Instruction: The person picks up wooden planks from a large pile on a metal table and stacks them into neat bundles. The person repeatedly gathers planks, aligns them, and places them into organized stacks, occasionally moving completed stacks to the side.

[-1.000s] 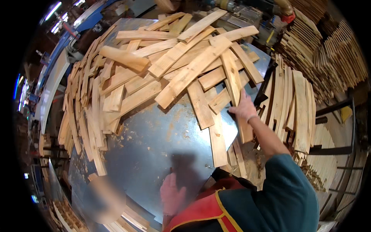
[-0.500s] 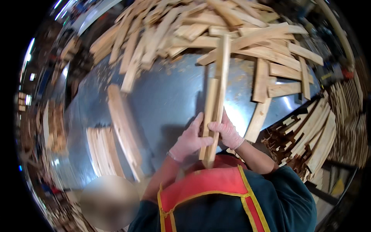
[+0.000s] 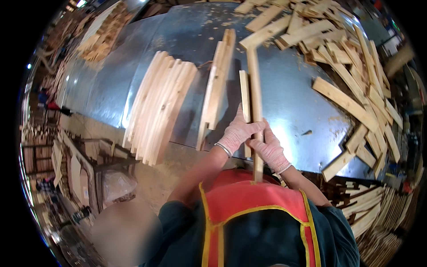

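In front of my body, my left hand (image 3: 240,132), in a pale knitted glove, closes round a short wooden strip (image 3: 244,95) standing on its left side. My gloved right hand (image 3: 271,150) is closed on a longer wooden strip (image 3: 254,84) just beside it, near its lower end. The two strips run almost parallel, with a dark gap showing between them. Both hands overlap at the thumbs, and my palms hide part of the wood. Left of my hands, a few narrow boards (image 3: 218,84) lie together on the metal table (image 3: 289,98).
A row of boards (image 3: 160,107) set side by side lies at the table's left part. Loose wood pieces (image 3: 347,58) are heaped at the far right. Another stack (image 3: 104,33) sits at far left. More cut wood (image 3: 362,200) is piled below the right table edge.
My view has swung left, so the board row sits nearer the middle and the heap farther right. Both hands still hold the two strips, which now show a wider gap between them.
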The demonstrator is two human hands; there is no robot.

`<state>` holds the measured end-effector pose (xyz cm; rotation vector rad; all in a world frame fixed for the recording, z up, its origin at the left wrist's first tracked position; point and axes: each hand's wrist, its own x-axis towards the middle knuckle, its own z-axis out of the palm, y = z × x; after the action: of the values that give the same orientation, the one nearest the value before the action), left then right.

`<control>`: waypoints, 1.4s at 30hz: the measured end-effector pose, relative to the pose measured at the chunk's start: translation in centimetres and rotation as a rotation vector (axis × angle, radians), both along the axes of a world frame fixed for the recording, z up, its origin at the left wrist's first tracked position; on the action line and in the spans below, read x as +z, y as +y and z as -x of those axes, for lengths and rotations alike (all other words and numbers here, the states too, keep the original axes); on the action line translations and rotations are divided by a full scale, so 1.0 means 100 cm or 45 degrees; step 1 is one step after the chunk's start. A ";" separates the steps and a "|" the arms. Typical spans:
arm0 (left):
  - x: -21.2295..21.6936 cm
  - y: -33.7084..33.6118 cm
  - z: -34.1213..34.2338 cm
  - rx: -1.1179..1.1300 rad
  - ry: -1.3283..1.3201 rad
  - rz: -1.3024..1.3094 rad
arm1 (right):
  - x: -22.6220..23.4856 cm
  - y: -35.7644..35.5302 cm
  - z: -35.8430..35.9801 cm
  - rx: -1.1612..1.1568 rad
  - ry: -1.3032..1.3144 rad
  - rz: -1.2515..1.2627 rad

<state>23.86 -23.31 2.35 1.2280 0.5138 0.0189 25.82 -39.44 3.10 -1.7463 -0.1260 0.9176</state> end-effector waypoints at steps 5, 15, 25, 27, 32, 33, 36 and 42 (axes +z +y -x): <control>0.033 0.084 0.024 0.196 -0.182 0.093 | 0.029 0.048 -0.013 0.527 -0.557 -0.280; -0.048 0.207 0.114 -0.138 0.670 -2.181 | -0.047 -0.042 -0.008 0.020 0.184 -0.260; -0.019 0.144 0.062 -0.192 0.818 -2.281 | -0.069 -0.244 -0.153 -0.397 -0.326 0.132; -0.018 0.111 0.039 -0.238 0.539 -2.388 | -0.043 -0.279 -0.219 -0.126 -0.943 1.032; -0.021 -0.021 -0.022 -0.589 0.046 -2.234 | -0.033 -0.327 -0.319 0.298 -1.484 1.735; -0.022 -0.047 -0.033 -0.656 -0.071 -2.270 | -0.034 -0.326 -0.327 0.402 -1.335 1.691; -0.032 -0.111 -0.064 -0.829 -0.108 -2.072 | 0.007 -0.290 -0.322 0.796 -0.958 1.502; -0.067 -0.181 -0.126 -1.176 -0.142 -2.227 | -0.081 -0.329 -0.334 -0.735 -0.336 0.084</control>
<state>36.51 -41.40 -4.37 3.0475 -0.4169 -0.3062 59.20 -72.33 -4.97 -1.8161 0.2321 0.2735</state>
